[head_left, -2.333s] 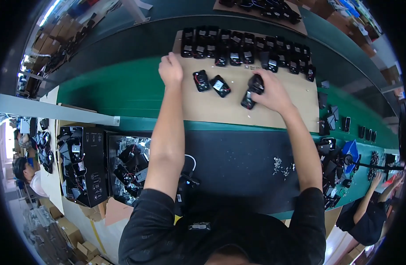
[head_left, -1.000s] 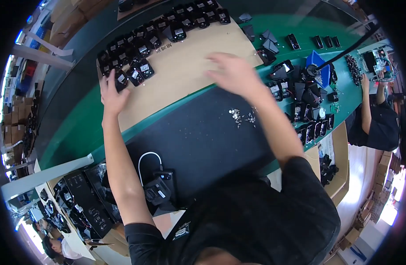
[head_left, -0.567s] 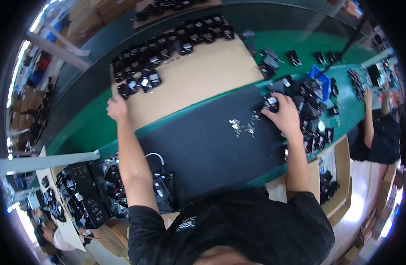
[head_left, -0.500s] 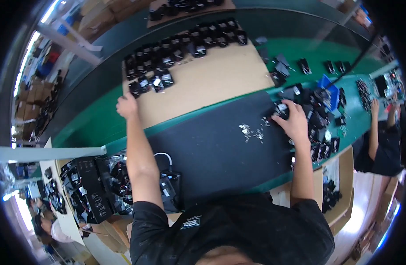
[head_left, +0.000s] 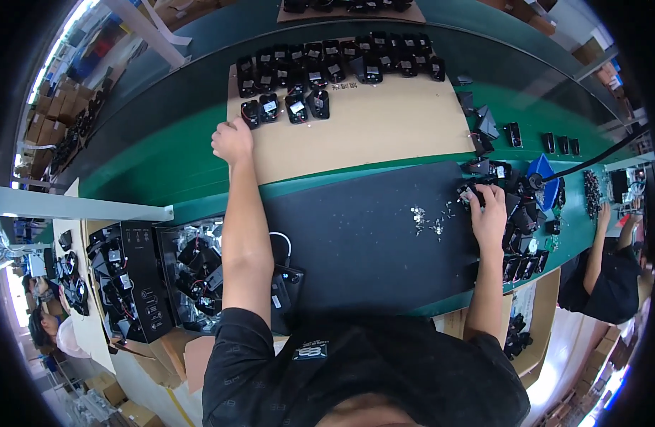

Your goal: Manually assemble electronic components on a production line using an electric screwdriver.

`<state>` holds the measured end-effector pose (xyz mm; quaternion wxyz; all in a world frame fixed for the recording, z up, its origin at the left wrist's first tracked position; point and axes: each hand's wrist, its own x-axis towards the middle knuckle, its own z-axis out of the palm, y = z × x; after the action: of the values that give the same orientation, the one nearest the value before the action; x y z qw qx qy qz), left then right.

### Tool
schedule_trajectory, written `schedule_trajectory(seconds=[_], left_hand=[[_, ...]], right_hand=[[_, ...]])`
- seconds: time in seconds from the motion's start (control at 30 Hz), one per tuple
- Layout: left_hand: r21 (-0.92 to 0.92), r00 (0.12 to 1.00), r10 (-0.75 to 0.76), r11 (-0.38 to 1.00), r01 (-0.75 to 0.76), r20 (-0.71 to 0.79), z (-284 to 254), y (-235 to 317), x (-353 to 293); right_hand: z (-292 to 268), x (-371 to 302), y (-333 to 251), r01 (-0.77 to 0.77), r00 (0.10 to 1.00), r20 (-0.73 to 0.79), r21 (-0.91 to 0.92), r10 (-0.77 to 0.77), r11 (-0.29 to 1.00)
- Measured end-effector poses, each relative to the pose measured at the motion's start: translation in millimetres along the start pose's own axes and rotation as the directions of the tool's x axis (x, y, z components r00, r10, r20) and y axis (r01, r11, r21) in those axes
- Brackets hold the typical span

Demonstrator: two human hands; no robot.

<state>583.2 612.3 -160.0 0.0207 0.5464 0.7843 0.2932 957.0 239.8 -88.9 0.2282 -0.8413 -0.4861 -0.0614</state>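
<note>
My left hand [head_left: 233, 141] is closed at the left edge of a cardboard sheet [head_left: 384, 128], its fingers curled beside a small black plastic housing [head_left: 250, 112] with a red wire. Whether they grip the housing or the sheet is hidden. More black housings with pale labels stand in rows on the sheet's far part. To the right, my right hand [head_left: 490, 213] has its thumb and fingers closed on another black housing [head_left: 465, 189] at the right edge of a dark mat [head_left: 342, 242]. Small shiny metal pieces [head_left: 418, 219] lie scattered on the mat, left of that hand.
Black parts crowd the bench around a blue bin [head_left: 546, 178] on the right. An open black box [head_left: 139, 285] with more parts stands at lower left, near a white cable [head_left: 285, 242]. A co-worker [head_left: 605, 277] works at far right. Upright posts flank the bench.
The whole view has shifted, so the bench sits further right in the picture. Both hands keep nearly the same places relative to the sheet and mat.
</note>
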Motion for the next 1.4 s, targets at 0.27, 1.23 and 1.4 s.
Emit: schedule_trajectory(seconds=[0.27, 1.23, 1.4], left_hand=[[-0.038, 1.0, 0.003, 0.999, -0.002, 0.023, -2.5, 4.7, -6.9], [-0.122, 0.994, 0.048, 0.991, -0.06, -0.1, -0.3, -7.6, -8.2], [-0.126, 0.996, 0.04, 0.991, -0.049, -0.075, -0.7, -5.9, -10.1]], right_hand=[[1.6, 10.4, 13.0, -0.101, 0.989, -0.085, 0.197, 0.12, 0.975], [148.8, 174.3, -154.2, 0.466, 0.861, 0.175, 0.101, -0.477, 0.879], [154.7, 177.1, -154.8, 0.487, 0.857, 0.245, -0.1, -0.453, 0.868]])
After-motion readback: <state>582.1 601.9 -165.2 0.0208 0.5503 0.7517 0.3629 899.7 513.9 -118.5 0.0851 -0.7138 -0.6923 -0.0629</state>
